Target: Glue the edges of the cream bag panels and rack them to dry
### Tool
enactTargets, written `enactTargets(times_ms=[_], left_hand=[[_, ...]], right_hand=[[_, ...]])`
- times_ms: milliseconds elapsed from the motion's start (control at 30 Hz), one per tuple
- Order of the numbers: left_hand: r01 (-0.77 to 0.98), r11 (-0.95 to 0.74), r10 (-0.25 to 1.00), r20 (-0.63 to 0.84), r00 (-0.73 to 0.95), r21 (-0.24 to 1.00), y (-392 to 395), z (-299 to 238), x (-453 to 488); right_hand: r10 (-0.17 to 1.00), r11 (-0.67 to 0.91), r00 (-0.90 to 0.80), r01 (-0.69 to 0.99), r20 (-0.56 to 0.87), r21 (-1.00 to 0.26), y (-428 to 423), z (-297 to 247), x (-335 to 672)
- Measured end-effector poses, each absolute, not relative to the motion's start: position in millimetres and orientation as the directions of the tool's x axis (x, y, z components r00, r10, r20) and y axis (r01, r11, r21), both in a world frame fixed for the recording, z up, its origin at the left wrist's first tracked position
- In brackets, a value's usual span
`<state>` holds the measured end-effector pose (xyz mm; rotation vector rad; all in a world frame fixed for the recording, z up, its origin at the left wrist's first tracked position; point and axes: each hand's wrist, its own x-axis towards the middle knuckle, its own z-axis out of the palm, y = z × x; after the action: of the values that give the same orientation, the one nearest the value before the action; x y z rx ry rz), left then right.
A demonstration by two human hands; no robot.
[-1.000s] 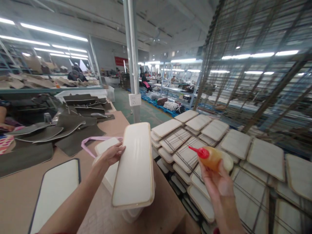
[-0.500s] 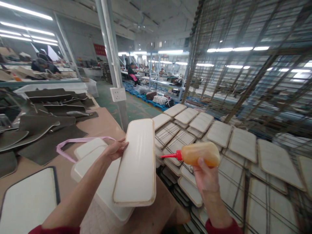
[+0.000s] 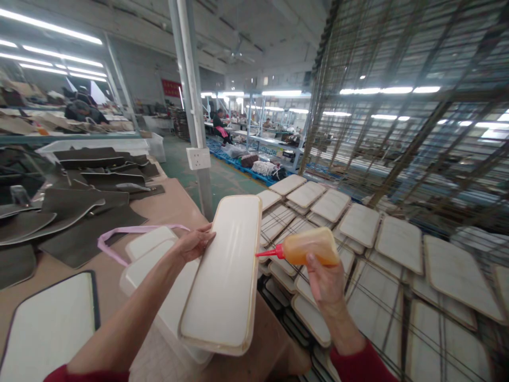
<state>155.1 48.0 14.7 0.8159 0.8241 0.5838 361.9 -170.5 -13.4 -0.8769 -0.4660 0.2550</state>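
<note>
My left hand grips the left edge of a white rounded panel, thumb on its face, fingers hidden behind. The panel is tilted up, with a yellowish band along its rim. In my right hand is a squeeze bottle of amber liquid, held on its side. Its red nozzle points left, and the tip is at the panel's right edge. Beneath the panel, white plastic containers sit on the brown table, partly covered by my left arm.
Rows of similar panels lie on wire racks to the right, with raised wire grids above. Dark sheet pieces are piled at left. A post with a socket box stands ahead. Other people sit in the background.
My right hand has moved the bottle left, bringing the nozzle tip to the panel's right edge. The panel is a little lower at its bottom end. The whole view has shifted slightly.
</note>
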Motion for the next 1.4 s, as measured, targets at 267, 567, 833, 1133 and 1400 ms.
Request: enactTargets(times_ms=[267, 567, 833, 1133, 1400], left_hand=[[-0.136, 0.562, 0.711, -0.393, 0.583, 0.816, 50.1, 16.0, 151.8], [-0.158, 0.557, 0.719, -0.378, 0.584, 0.815, 56.7, 14.2, 145.8], [-0.194, 0.526, 0.761, -0.356, 0.543, 0.828, 67.1, 14.4, 137.8], [-0.159, 0.481, 0.753, -0.313, 0.579, 0.862, 52.6, 15.5, 129.2], [-0.123, 0.471, 0.702, -0.286, 0.652, 0.874, 31.3, 30.2, 128.8]], right_hand=[[0.430, 0.600, 0.853, -0.024, 0.297, -0.800, -172.7, -15.1, 359.5], [0.495, 0.549, 0.831, -0.073, 0.253, -0.833, -175.6, -18.9, 352.2], [0.683, 0.444, 0.724, -0.305, 0.098, -0.842, -193.2, -30.8, 324.1], [0.381, 0.726, 0.875, -0.083, 0.298, -0.683, -152.0, 36.7, 360.9], [0.326, 0.742, 0.865, 0.015, 0.381, -0.670, -131.1, 55.8, 387.5]])
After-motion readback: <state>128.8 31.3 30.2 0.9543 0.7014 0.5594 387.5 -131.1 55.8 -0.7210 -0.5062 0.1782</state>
